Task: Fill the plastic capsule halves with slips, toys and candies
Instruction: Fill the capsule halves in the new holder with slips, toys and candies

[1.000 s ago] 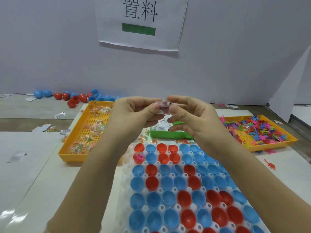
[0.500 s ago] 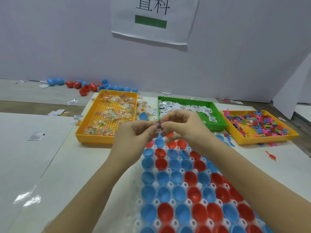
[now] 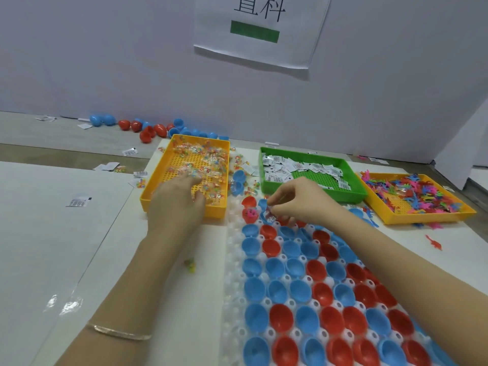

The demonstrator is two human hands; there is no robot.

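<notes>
The right hand [image 3: 298, 200] pinches a slip [image 3: 270, 217] between thumb and fingertips, low over the far end of the rack [image 3: 232, 260]. The slip hangs just at the mouth of a blue half [image 3: 262, 204], probably because that cup comes next and a paper this light needs placing rather than dropping. Beside it a red half [image 3: 250, 215] already holds a pink toy [image 3: 251, 213]; the other halves [image 3: 303, 286] that show look empty, so the filling is likely only starting.

The left hand [image 3: 177, 200] lies palm down in the candy tray [image 3: 219, 211], with its fingertips among the wrapped candies [image 3: 200, 159] — I cannot tell whether they have closed on one. It reads as a reach for the next item while the other hand finishes.

The layout suits this rhythm: three trays stand along the rack's far edge, with the candy tray on the left, the green tray [image 3: 348, 198] of slips [image 3: 290, 166] in the middle, and the toy tray [image 3: 422, 217] on the right. Each hand therefore has a supply close by. The halves sit open side up in the rack so they cannot roll.

A stray candy [image 3: 190, 266] and a red toy [image 3: 433, 241] lie loose on the tabletop [image 3: 464, 249].
</notes>
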